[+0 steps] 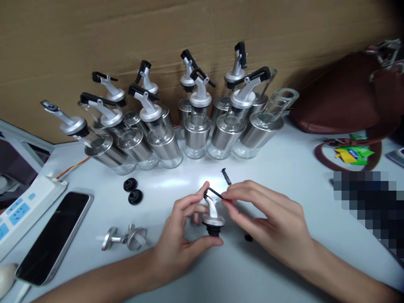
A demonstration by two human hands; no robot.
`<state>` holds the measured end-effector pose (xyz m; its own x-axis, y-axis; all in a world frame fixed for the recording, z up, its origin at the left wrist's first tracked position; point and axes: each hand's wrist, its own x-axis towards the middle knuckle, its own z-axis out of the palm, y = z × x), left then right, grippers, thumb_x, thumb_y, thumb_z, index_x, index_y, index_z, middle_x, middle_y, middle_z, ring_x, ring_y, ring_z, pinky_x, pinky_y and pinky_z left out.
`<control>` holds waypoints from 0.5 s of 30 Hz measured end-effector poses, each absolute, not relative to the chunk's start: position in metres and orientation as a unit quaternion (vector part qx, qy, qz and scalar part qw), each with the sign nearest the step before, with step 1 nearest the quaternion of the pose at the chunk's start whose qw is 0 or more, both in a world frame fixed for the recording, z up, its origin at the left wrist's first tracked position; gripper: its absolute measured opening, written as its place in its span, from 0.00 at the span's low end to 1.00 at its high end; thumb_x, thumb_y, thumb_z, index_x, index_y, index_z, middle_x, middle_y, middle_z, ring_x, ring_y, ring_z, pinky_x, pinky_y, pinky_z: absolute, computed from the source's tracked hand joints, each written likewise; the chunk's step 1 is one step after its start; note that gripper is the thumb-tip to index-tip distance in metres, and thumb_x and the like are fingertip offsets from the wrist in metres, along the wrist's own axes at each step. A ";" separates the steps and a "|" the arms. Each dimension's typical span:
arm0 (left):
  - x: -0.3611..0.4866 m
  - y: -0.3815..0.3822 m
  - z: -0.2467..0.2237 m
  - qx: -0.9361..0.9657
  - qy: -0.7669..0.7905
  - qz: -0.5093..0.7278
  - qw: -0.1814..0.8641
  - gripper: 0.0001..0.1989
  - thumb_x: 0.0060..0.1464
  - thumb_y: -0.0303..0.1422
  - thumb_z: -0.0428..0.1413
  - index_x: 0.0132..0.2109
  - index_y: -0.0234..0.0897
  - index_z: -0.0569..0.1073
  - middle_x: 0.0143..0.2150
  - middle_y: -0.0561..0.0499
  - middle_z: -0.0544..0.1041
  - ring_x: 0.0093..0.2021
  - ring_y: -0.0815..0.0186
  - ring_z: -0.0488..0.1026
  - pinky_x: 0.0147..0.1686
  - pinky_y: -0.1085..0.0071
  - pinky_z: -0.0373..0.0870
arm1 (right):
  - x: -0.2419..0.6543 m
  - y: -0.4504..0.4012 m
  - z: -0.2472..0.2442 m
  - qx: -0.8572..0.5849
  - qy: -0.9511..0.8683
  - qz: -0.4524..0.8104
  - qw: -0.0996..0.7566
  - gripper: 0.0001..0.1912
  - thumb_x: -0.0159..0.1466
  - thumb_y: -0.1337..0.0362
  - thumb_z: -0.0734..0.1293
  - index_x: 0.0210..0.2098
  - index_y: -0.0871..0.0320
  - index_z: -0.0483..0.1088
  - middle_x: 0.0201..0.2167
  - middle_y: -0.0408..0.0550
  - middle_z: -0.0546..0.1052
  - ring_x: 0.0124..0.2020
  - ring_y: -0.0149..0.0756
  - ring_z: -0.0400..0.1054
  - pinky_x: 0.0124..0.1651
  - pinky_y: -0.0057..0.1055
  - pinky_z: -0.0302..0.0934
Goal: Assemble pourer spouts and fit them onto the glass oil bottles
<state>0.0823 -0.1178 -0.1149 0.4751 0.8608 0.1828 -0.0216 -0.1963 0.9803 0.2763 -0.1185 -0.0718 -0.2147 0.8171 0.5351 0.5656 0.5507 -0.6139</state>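
Near the front middle, my left hand (179, 231) holds a silver pourer spout (213, 214) upright, its thumb under the black ribbed stopper and its fingers behind the spout. My right hand (268, 210) pinches the free end of the thin black lever (215, 193), whose other end meets the top of the spout. A loose black lever piece (226, 176) lies just beyond my right fingertips. Two black ribbed stoppers (135, 196) sit at the left, and metal spout parts (135, 237) lie left of my left hand. A small black part (248, 237) is partly hidden beneath my right hand.
Several glass bottles with steel bands (166, 145) stand along the cardboard wall (268, 25), most topped with pourers. At left are a phone (53, 237) and a power strip (28, 210). A brown bag (341, 97) and green-yellow wrapper (355, 155) lie at right.
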 end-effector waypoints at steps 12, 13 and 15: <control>0.086 -0.116 -0.110 0.607 0.324 0.411 0.598 0.40 0.48 0.26 0.66 0.60 0.58 0.55 0.70 0.44 0.55 0.42 0.72 0.74 0.41 0.75 0.70 | 0.276 -0.123 -0.073 -0.450 -0.758 0.193 0.431 0.12 0.62 0.78 0.63 0.39 0.55 0.66 0.32 0.44 0.75 0.31 0.31 0.71 0.33 0.25 0.66; 0.086 -0.116 -0.110 0.601 0.328 0.412 0.601 0.39 0.48 0.26 0.66 0.60 0.57 0.56 0.69 0.45 0.56 0.42 0.72 0.74 0.42 0.75 0.71 | 0.276 -0.123 -0.073 -0.449 -0.758 0.196 0.431 0.12 0.62 0.78 0.63 0.39 0.55 0.66 0.32 0.44 0.75 0.31 0.31 0.71 0.33 0.25 0.66; 0.086 -0.115 -0.110 0.587 0.332 0.414 0.611 0.38 0.47 0.26 0.66 0.59 0.56 0.58 0.68 0.46 0.58 0.41 0.73 0.73 0.42 0.75 0.71 | 0.276 -0.122 -0.073 -0.448 -0.758 0.200 0.430 0.12 0.62 0.77 0.63 0.39 0.54 0.66 0.32 0.44 0.75 0.31 0.31 0.71 0.33 0.26 0.66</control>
